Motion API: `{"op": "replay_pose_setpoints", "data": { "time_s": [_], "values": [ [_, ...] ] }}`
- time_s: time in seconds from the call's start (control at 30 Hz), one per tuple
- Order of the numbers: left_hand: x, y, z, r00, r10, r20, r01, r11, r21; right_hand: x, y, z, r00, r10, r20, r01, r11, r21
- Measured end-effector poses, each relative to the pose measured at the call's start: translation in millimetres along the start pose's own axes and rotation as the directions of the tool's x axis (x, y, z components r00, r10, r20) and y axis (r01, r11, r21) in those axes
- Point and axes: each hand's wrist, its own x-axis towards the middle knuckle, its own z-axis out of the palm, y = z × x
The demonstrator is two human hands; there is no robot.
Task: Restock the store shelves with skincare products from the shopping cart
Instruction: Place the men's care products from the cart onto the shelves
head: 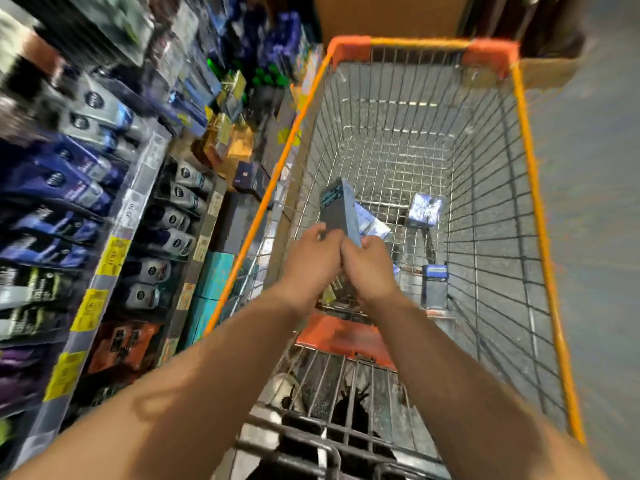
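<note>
— Your forearms fill the near view. What have you got?

— You have a dark skincare box [337, 211] held upright over the shopping cart [533, 188]. Your left hand [313, 261] curls round its lower left edge and your right hand [369, 265] grips its bottom right, the two touching.

— How much is left?

— Not much, by the look of it. Down in the basket you still have a pale blue box [425, 209], a blue-topped box [435, 284] standing by the near end, and pale packs [372, 221] just behind your box. Most of the wire floor shows bare, so you seem well along.

— And room to move?

— You must lift over the orange rim on your left; the shelves [114, 237] stand just beside it, packed with rows. I cannot tell you where a gap is; the blur hides it. To your right the floor lies open.
</note>
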Motion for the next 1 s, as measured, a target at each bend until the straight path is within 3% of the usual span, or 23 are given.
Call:
{"op": "replay_pose_setpoints", "data": {
  "time_s": [0.13,0.23,0.4,0.67,0.77,1.0],
  "values": [
    [-16.9,27.9,-18.3,0.998,0.056,0.034,-0.054,0.997,-0.059,-43.0,-35.4,-11.4,0.975,-0.202,-0.095,0.203,0.979,0.007],
    [-38.3,48.3,-36.6,0.988,0.154,-0.02,-0.155,0.977,-0.145,-74.6,-57.7,-12.3,0.94,-0.304,-0.158,0.308,0.951,0.003],
    [-72.4,67.9,-72.2,0.97,0.244,-0.017,-0.24,0.938,-0.252,-112.5,-82.7,-8.1,0.857,-0.477,-0.197,0.463,0.879,-0.113],
    [-124.1,75.6,-136.0,0.937,0.347,0.024,-0.309,0.862,-0.402,-158.8,-119.3,0.5,0.628,-0.771,-0.106,0.721,0.627,-0.296],
    [-135.2,70.8,-162.8,0.916,0.401,0.003,-0.356,0.818,-0.451,-170.8,-130.5,9.7,0.535,-0.845,-0.011,0.798,0.509,-0.323],
    [-160.6,53.3,-232.2,0.878,0.473,-0.075,-0.426,0.699,-0.574,-199.3,-153.6,50.9,0.404,-0.903,0.146,0.911,0.382,-0.158]
  ]
}}
